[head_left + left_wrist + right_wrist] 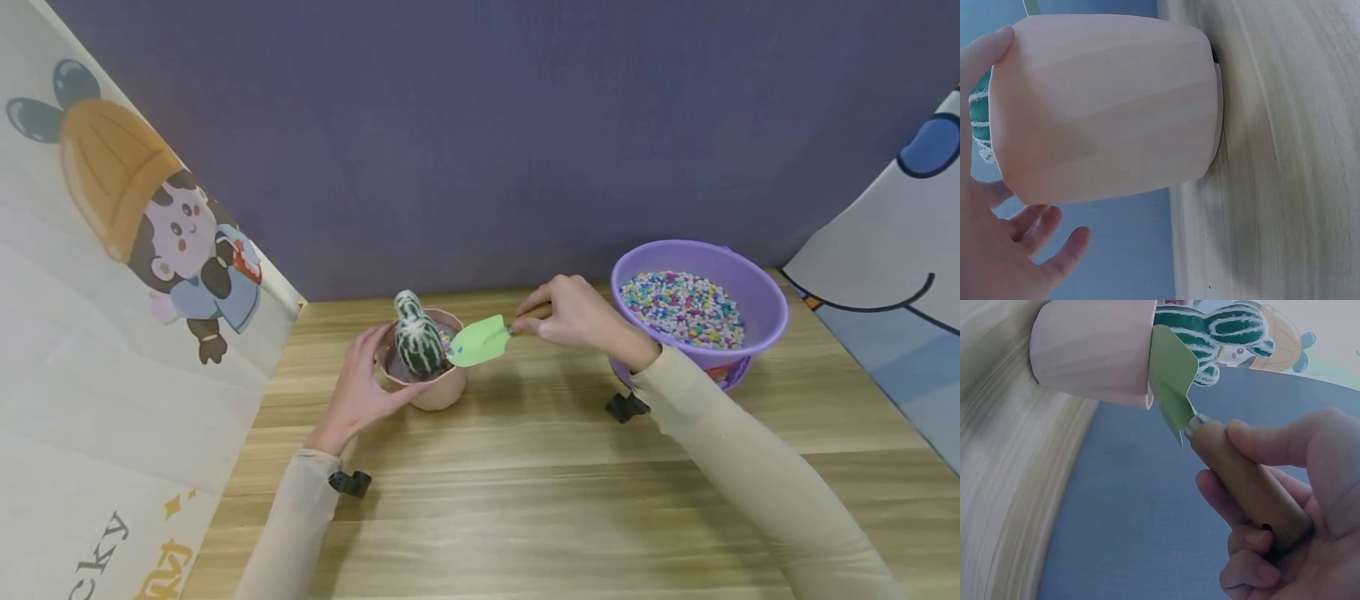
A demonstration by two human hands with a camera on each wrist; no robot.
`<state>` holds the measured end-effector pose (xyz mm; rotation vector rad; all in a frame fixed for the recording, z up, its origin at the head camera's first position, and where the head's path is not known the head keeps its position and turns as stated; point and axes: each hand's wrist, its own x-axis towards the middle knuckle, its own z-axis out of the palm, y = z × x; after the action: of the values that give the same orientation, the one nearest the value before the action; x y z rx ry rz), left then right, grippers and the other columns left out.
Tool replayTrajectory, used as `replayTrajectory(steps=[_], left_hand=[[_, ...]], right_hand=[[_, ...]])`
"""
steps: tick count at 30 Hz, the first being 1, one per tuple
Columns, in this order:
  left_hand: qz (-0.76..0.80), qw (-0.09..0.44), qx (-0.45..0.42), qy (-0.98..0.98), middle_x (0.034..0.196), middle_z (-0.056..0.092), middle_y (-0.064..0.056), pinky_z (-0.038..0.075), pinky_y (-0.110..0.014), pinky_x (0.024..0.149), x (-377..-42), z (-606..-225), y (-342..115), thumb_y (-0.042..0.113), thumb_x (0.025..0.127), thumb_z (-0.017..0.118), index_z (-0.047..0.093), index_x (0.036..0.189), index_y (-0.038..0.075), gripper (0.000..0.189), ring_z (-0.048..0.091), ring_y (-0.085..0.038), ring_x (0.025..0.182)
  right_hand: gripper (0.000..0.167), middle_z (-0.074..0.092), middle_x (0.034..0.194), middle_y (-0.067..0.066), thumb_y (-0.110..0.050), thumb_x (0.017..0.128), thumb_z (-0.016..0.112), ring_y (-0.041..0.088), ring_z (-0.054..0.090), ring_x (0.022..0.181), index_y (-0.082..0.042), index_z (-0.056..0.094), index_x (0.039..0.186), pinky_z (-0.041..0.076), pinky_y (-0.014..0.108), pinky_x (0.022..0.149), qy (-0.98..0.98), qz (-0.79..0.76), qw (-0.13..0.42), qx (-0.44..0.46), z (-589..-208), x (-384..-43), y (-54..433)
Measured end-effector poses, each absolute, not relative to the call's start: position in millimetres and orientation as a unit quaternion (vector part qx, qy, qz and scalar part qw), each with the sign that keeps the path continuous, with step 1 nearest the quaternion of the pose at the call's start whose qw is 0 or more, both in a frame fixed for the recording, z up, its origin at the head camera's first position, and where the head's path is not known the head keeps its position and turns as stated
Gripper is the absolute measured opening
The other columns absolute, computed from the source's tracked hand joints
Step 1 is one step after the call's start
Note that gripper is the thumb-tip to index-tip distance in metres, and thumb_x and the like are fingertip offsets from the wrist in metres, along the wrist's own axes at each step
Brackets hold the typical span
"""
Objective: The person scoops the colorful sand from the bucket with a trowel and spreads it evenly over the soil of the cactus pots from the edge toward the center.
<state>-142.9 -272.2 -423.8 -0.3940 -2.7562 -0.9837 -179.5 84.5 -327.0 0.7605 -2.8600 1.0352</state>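
A pale pink flower pot stands on the wooden table with a green, white-striped cactus in it. My left hand grips the pot by its rim from the left, thumb on the near side, as the left wrist view shows. With my right hand I hold a small garden trowel by its wooden handle. The trowel's light green blade tips over the pot's right rim beside the cactus. A few coloured pebbles show at the blade's tip and inside the pot.
A purple bucket of small multicoloured pebbles stands at the right, close behind my right forearm. Behind the table rises a dark blue-grey wall. Printed panels with cartoon figures border the left and right sides.
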Motion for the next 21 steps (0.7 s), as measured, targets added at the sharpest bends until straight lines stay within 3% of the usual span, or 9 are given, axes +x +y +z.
replayTrajectory(steps=[21], left_hand=[[-0.332,0.127,-0.107,-0.929,0.16,0.041,-0.015,0.039,-0.062,0.123,-140,-427,-260,0.054,0.074,0.093,0.041,0.162,0.016,0.109,0.039,-0.035,0.149]], right_hand=[[0.022,0.084,0.1,0.006,-0.03,0.092,0.085,0.016,0.078,0.077,-0.012,0.086,0.105,0.063,0.036,0.069,-0.908,0.335,0.002,0.25,-331,-184,92]])
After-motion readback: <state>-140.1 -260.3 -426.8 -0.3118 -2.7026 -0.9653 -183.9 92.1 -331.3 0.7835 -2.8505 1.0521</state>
